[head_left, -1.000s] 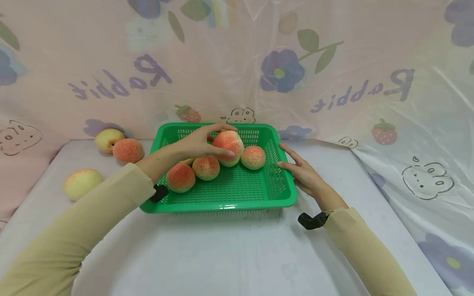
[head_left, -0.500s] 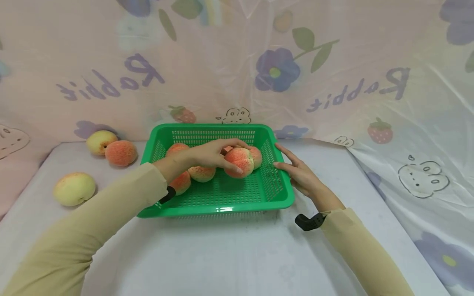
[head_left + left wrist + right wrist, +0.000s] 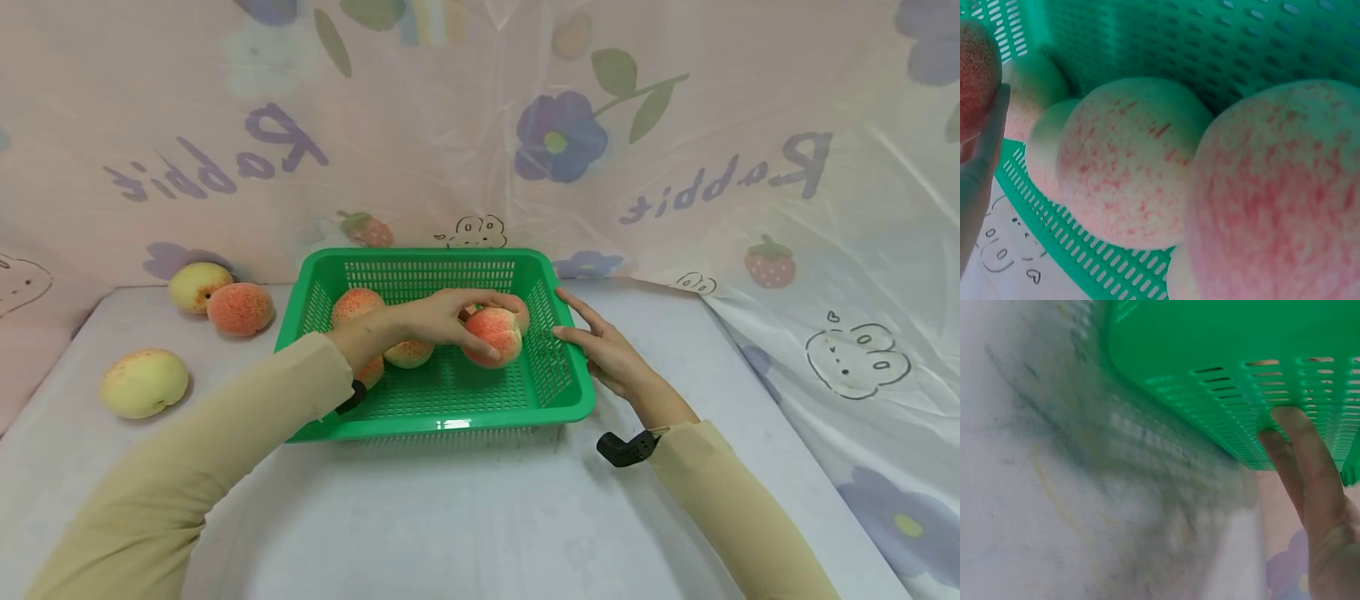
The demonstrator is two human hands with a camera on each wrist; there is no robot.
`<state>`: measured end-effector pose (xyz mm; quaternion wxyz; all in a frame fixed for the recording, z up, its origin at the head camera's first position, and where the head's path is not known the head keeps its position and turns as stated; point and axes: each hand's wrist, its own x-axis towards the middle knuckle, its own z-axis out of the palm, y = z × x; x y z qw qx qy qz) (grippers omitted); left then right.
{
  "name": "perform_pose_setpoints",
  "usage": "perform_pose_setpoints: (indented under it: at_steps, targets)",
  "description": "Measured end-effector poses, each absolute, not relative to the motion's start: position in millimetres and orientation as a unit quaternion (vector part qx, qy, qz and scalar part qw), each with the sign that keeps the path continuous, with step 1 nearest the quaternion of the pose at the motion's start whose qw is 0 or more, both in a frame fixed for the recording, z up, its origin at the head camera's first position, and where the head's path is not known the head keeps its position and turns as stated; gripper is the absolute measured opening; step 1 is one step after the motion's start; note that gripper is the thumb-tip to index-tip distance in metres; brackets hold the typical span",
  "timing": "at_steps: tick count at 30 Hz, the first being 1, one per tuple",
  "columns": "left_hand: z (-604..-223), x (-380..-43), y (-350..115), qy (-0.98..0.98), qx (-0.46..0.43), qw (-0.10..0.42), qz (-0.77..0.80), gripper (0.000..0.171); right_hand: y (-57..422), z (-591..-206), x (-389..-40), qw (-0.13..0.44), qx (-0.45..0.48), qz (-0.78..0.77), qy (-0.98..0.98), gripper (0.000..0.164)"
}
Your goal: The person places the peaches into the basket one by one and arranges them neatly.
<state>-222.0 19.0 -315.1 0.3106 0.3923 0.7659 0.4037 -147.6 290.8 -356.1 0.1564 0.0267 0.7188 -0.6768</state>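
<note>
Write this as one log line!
left hand: holds round reddish peach; right hand: touches right side of green plastic basket; white table: three round yellow-or-red fruits left of basket

A round peach point(image 3: 497, 336) is resting between the thumb and fingers of the left hand point(image 3: 438, 317), showing mottled orange-red skin that is fading to pale yellow at its right edge. It is sitting within the walls of a green basket point(image 3: 450, 427), in the right half; its underside is staying out of sight. The basket is standing upright on the worktop point(image 3: 420, 517), a long side facing the person, slotted walls rising to a smooth rim. The right hand point(image 3: 615, 354) is gripping its right end. Other peaches point(image 3: 358, 305) are lying inside, partly hidden.
</note>
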Motion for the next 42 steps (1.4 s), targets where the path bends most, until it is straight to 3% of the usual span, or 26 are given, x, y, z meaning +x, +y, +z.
perform_pose_setpoints:
  at_steps: [13,23,38,42]
  targets:
    - [-333,-217,36,0.794,0.414,0.290,0.339,0.066,290,-356,-148,0.156,0.023,-0.683,0.713,0.066]
    - [-349,-213,45,0.789,0.457,0.242,0.332,0.066,289,-358,-147,0.157,0.018,-0.689,0.707,0.066]
    - [-351,-213,49,0.802,0.446,0.204,0.341,0.065,290,-359,-147,0.153,0.022,-0.688,0.709,0.066]
    - [-348,-215,47,0.802,0.429,0.214,0.356,0.065,291,-359,-147,0.153,0.025,-0.684,0.713,0.066]
